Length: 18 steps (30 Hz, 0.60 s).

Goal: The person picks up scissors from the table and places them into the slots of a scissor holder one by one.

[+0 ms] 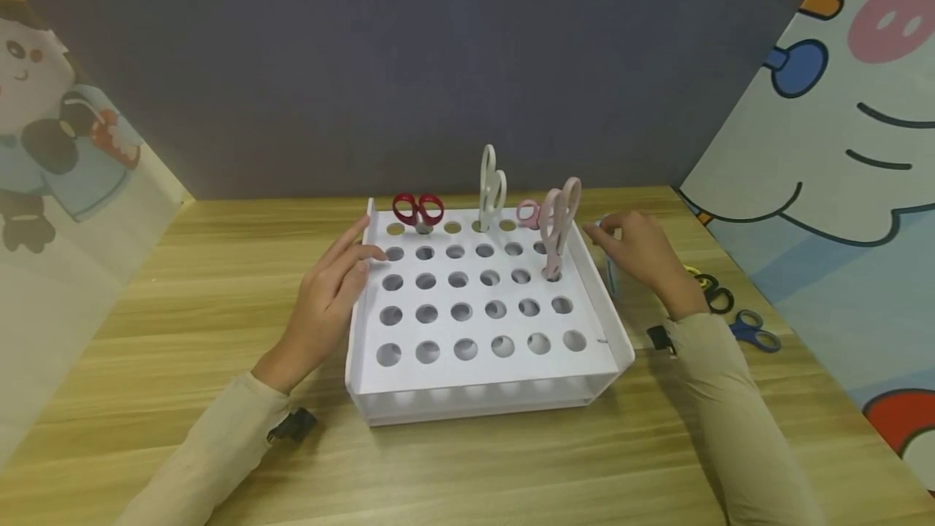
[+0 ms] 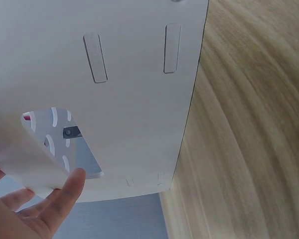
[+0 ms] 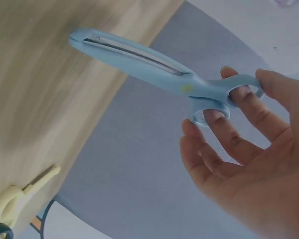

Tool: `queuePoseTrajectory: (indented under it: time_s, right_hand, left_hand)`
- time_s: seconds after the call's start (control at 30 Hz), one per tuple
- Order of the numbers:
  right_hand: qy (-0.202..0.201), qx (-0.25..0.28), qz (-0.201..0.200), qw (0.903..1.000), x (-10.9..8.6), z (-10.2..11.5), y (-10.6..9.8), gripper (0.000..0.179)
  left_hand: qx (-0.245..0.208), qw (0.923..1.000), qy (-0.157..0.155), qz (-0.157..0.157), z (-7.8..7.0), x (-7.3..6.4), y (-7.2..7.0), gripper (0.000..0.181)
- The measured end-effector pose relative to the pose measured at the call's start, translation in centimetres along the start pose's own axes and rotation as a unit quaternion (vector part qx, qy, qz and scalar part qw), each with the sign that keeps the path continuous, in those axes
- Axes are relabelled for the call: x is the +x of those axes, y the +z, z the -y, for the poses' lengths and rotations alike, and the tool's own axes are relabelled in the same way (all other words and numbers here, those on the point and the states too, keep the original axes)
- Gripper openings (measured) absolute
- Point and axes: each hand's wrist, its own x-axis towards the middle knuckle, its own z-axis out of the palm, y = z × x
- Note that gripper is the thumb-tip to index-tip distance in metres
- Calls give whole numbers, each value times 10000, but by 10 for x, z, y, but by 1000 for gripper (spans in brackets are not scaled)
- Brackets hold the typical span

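My right hand [image 1: 643, 254] holds light-blue-handled scissors [image 3: 194, 87] by the finger loops. In the right wrist view the light blue blade end points away from the hand, above the table. The hand is just beyond the right wall of a white rack [image 1: 475, 295] with rows of round holes. My left hand [image 1: 325, 295] rests on the rack's left wall, fingers loosely extended, one reaching over the top. Upright in the rack stand red scissors [image 1: 419, 211], white scissors [image 1: 491, 189], large pink scissors [image 1: 558, 226] and smaller pink ones [image 1: 527, 214], partly hidden behind these.
Right of my right wrist lie yellow scissors [image 3: 12, 201], dark-handled scissors [image 1: 716, 295] and blue scissors [image 1: 756, 333] on the wooden table [image 1: 497, 477]. A grey partition [image 1: 438, 63] rises behind the rack. Cartoon-printed panels [image 1: 840, 144] flank both sides.
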Motion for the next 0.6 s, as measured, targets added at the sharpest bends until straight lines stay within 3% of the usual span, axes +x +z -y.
queuePoseTrajectory:
  time_s: [0.4,0.6]
  right_hand:
    - [-239,18,-350,9991,-1,17,-8,34]
    - [-557,-63,-610,9966,-1,24,-12,30]
  left_hand:
    - [31,10000,51,-16,1,0,0,24]
    - [12,10000,81,-26,1,-1,0,24]
